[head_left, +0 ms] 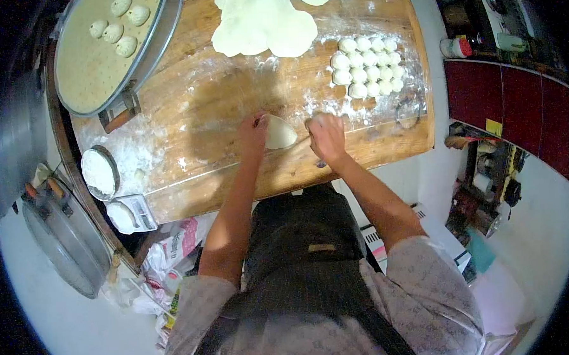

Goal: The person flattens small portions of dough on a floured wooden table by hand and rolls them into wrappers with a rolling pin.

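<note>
A small flat dough round lies on the floured wooden table in front of me. My left hand is closed on the left edge of this round, fingers pinched together. Just to its right my right hand is curled, palm down, over something I cannot make out; a thin tip sticks out towards the dough. Rows of dough balls sit at the right of the table. Beyond my hands, flat dough sheets overlap in a pile at the far side.
A large round pan with several filled buns stands at the far left. Nearer are a bowl of flour and a scale with a white dish. A large metal lid leans left of the table.
</note>
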Demonstrator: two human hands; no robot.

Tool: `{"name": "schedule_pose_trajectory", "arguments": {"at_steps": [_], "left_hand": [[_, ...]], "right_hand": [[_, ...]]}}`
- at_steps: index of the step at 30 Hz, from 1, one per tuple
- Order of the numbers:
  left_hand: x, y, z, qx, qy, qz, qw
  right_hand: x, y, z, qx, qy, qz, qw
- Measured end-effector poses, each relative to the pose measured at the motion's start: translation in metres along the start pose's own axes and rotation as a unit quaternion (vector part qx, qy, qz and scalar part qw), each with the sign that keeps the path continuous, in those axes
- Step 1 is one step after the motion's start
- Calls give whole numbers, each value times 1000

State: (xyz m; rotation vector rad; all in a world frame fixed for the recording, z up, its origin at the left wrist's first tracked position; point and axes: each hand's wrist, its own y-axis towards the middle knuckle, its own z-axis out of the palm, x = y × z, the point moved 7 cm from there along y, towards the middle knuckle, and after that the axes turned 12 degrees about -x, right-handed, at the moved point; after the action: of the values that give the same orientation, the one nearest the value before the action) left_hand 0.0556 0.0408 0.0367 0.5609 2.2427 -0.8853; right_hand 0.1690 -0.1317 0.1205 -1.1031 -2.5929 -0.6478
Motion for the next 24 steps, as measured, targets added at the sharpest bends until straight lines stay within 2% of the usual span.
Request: {"name": "schedule_pose_trajectory", "arguments": {"at_steps": [1,2,3,4,5,6,7,8,10,11,12,13,15,16,17,18,20,22,24], "left_hand": [[2,-3,-5,-5,-68,-66,995],[-9,-19,-9,11,-102,4,995],[-33,-35,-19,32,-130,74,988],[-48,-37,-24,35,-125,71,989],[-69,-35,-28,2,-17,125,992],[-84,-30,-29,-34,89,178,980],[-74,-13,-17,-38,85,180,979],[-45,10,5,-14,77,166,983],[-8,20,11,11,70,150,986],[14,24,3,-7,-66,32,997],[32,20,-1,-21,-200,-89,976],[36,10,-4,-22,-201,-92,975],[39,-9,-12,-19,-366,-90,926],[26,-15,-22,-16,-359,-92,929],[-13,-17,-43,-40,-229,13,972],[-24,-17,-45,-49,-162,68,983],[-25,-7,-33,-68,-2,195,978],[-25,4,-35,-70,93,274,955],[12,20,-46,-46,60,6,997]], "right_hand": [[4,-4,-10,-41,4,-23,999],[8,-7,-16,-81,11,-44,996],[11,3,-8,-76,14,-38,996],[7,30,10,-47,-6,19,999],[2,52,25,-20,-27,72,997],[4,64,31,-20,-28,71,997],[7,79,34,-29,-25,59,998],[10,85,34,-37,-22,52,998],[6,36,20,-27,-14,51,998],[2,18,12,-18,-6,46,999],[1,11,1,-18,-8,43,999],[5,2,-9,-32,6,15,999],[13,7,-6,-44,28,-10,999],[13,30,3,-41,2,34,999],[9,48,13,-40,-24,73,996],[7,59,22,-43,-24,76,996],[11,76,30,-54,-18,43,997],[5,37,18,-46,-1,35,998],[2,-3,-3,-29,16,22,999]]}}
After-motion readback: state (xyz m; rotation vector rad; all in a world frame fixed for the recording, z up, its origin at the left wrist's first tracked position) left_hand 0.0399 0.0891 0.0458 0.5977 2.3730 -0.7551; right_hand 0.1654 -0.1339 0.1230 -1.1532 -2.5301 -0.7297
